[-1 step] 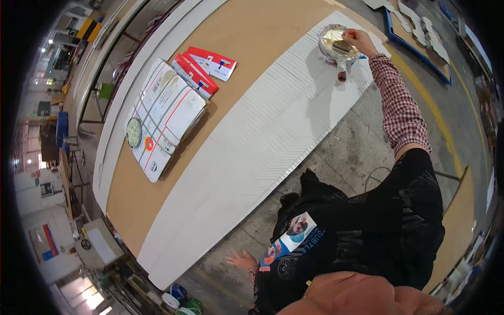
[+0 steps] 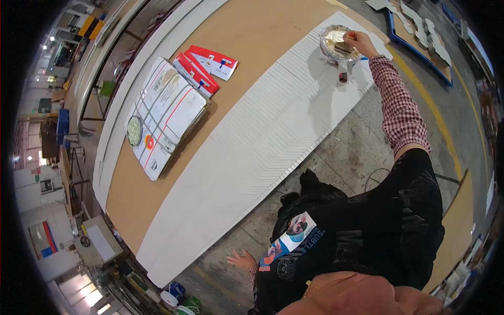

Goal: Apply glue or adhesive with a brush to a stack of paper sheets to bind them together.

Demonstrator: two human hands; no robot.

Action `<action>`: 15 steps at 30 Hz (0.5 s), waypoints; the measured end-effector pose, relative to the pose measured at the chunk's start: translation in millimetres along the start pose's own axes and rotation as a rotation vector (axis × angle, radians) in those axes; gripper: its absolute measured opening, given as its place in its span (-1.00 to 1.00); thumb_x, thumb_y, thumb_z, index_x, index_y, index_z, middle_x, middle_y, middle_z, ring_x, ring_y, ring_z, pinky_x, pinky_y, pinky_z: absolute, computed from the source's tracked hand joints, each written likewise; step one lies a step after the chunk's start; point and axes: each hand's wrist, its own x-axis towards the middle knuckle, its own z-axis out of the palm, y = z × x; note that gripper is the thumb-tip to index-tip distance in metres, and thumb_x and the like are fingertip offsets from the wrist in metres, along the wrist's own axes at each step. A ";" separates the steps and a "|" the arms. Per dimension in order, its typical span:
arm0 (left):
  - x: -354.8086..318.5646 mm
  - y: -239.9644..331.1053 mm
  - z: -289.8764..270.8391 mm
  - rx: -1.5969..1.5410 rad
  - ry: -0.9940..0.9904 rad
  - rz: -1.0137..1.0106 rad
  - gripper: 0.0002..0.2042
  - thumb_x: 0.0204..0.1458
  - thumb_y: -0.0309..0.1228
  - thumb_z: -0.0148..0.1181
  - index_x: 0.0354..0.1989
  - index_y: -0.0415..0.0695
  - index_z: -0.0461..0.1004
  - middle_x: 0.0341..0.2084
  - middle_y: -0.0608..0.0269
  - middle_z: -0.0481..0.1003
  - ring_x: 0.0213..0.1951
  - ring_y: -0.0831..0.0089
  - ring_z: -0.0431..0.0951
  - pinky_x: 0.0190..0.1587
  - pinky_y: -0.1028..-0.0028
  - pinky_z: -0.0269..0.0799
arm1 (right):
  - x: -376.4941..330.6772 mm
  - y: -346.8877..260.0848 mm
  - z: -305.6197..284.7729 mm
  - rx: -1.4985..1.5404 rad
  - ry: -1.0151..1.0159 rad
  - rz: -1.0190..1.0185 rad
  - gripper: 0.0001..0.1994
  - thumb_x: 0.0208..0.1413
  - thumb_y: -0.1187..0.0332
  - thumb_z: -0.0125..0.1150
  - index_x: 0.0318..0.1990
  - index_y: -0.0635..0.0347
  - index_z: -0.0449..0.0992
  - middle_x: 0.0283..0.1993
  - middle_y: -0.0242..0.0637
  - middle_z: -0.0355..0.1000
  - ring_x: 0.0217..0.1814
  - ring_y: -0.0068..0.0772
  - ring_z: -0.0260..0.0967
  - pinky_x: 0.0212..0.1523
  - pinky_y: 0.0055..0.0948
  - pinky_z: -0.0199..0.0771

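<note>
My right hand [image 2: 361, 43] is closed round a flat paintbrush [image 2: 343, 49] at the far right of the table. The brush's head is down in a pan [image 2: 326, 51] lined with crinkled foil or film, which holds creamy white paste [image 2: 333, 38]. The pan's short handle [image 2: 342, 77], dark red at its end, points towards me. Under the pan lies a long white sheet [image 2: 220, 163] of overlapping strips along the near edge. Off the table, low beside my body, my left hand [image 2: 242, 260] has its fingers spread and holds nothing.
On the brown board [image 2: 128, 210] lie a thick white stack of packaging [image 2: 176, 113] and red-and-white packets [image 2: 212, 60]. A round green-speckled piece [image 2: 134, 131] sits on the stack. Buckets [image 2: 178, 291] stand at the table's lower left corner. A blue-edged frame [image 2: 420, 52] holds cut pieces at far right.
The brush has shifted slightly inside the pan, with my right hand still round it. My left hand stays spread at my side.
</note>
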 end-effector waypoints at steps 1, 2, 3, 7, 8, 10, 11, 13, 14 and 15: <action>-1.4 6.0 -1.6 -0.017 -0.093 -0.103 -0.46 -0.03 -0.21 0.18 0.18 -0.06 0.31 0.28 -0.34 -0.07 0.28 -0.31 -0.07 0.24 -0.10 -0.01 | 4.8 4.7 5.4 -0.079 -0.013 0.042 -0.79 0.09 0.27 0.22 -0.24 0.24 0.53 -0.40 -0.27 0.47 -0.37 -0.47 0.38 -0.31 -0.46 0.38; -3.5 12.0 -3.2 -0.019 -0.094 -0.114 -0.46 -0.03 -0.21 0.18 0.18 -0.06 0.31 0.28 -0.34 -0.07 0.28 -0.31 -0.07 0.24 -0.10 -0.01 | 6.4 11.4 8.5 -0.165 -0.023 0.086 -0.81 0.09 0.32 0.22 -0.24 0.26 0.53 -0.42 -0.36 0.45 -0.38 -0.58 0.34 -0.31 -0.53 0.36; -4.5 16.3 -6.0 -0.070 -0.126 -0.145 -0.46 -0.03 -0.19 0.18 0.17 -0.05 0.32 0.27 -0.34 -0.05 0.27 -0.32 -0.06 0.23 -0.10 -0.01 | 6.4 17.6 11.3 -0.161 0.001 0.057 -0.80 0.09 0.32 0.21 -0.25 0.29 0.53 -0.44 -0.34 0.45 -0.40 -0.58 0.34 -0.35 -0.52 0.35; -10.0 24.0 -3.4 -0.133 -0.085 -0.250 -0.49 -0.02 -0.16 0.18 0.15 0.00 0.35 0.26 -0.36 -0.01 0.27 -0.31 -0.04 0.24 -0.08 -0.02 | 18.2 11.1 -1.8 -0.020 -0.068 0.095 -0.79 0.09 0.32 0.21 -0.26 0.31 0.53 -0.47 -0.35 0.43 -0.48 -0.60 0.30 -0.43 -0.54 0.32; -11.3 23.9 -2.8 -0.128 -0.082 -0.262 -0.49 -0.02 -0.16 0.18 0.15 0.00 0.35 0.26 -0.36 -0.01 0.27 -0.31 -0.04 0.24 -0.08 -0.02 | 21.0 3.1 -7.3 -0.012 -0.078 0.091 -0.79 0.09 0.32 0.21 -0.26 0.31 0.53 -0.47 -0.35 0.43 -0.48 -0.60 0.30 -0.43 -0.54 0.32; -14.4 24.6 3.3 -0.127 -0.129 -0.290 -0.49 -0.01 -0.16 0.18 0.15 0.02 0.35 0.25 -0.36 0.00 0.27 -0.30 -0.04 0.25 -0.07 -0.03 | 31.7 -5.6 -11.7 0.011 -0.114 0.127 -0.78 0.06 0.29 0.23 -0.26 0.28 0.55 -0.50 -0.33 0.45 -0.48 -0.55 0.35 -0.43 -0.49 0.36; -14.1 29.5 6.7 -0.135 -0.131 -0.286 -0.49 -0.01 -0.16 0.18 0.15 0.02 0.35 0.25 -0.36 0.00 0.27 -0.30 -0.04 0.25 -0.07 -0.03 | 33.2 -0.4 -15.0 0.034 -0.117 0.066 -0.81 0.09 0.31 0.22 -0.27 0.27 0.55 -0.48 -0.37 0.43 -0.50 -0.61 0.31 -0.48 -0.53 0.33; -17.1 37.3 9.4 -0.134 -0.189 -0.332 -0.49 -0.01 -0.16 0.18 0.16 0.01 0.35 0.26 -0.36 -0.01 0.28 -0.29 -0.04 0.26 -0.06 -0.03 | 36.1 6.3 -19.3 0.067 -0.102 0.059 -0.81 0.09 0.31 0.22 -0.27 0.28 0.54 -0.48 -0.36 0.43 -0.50 -0.61 0.31 -0.47 -0.54 0.32; -18.3 41.1 9.5 -0.139 -0.188 -0.338 -0.49 -0.01 -0.16 0.18 0.16 0.01 0.35 0.26 -0.36 -0.01 0.28 -0.29 -0.04 0.26 -0.06 -0.03 | 38.4 7.8 -19.9 0.105 -0.094 0.055 -0.81 0.09 0.31 0.22 -0.27 0.28 0.54 -0.47 -0.34 0.44 -0.50 -0.61 0.31 -0.47 -0.55 0.32; -18.7 44.8 9.6 -0.157 -0.186 -0.325 -0.50 0.00 -0.16 0.18 0.16 0.01 0.35 0.26 -0.36 -0.02 0.28 -0.29 -0.05 0.26 -0.07 -0.03 | 40.5 9.6 -23.1 0.105 -0.098 0.048 -0.81 0.09 0.31 0.22 -0.27 0.28 0.54 -0.47 -0.34 0.44 -0.50 -0.61 0.31 -0.47 -0.55 0.32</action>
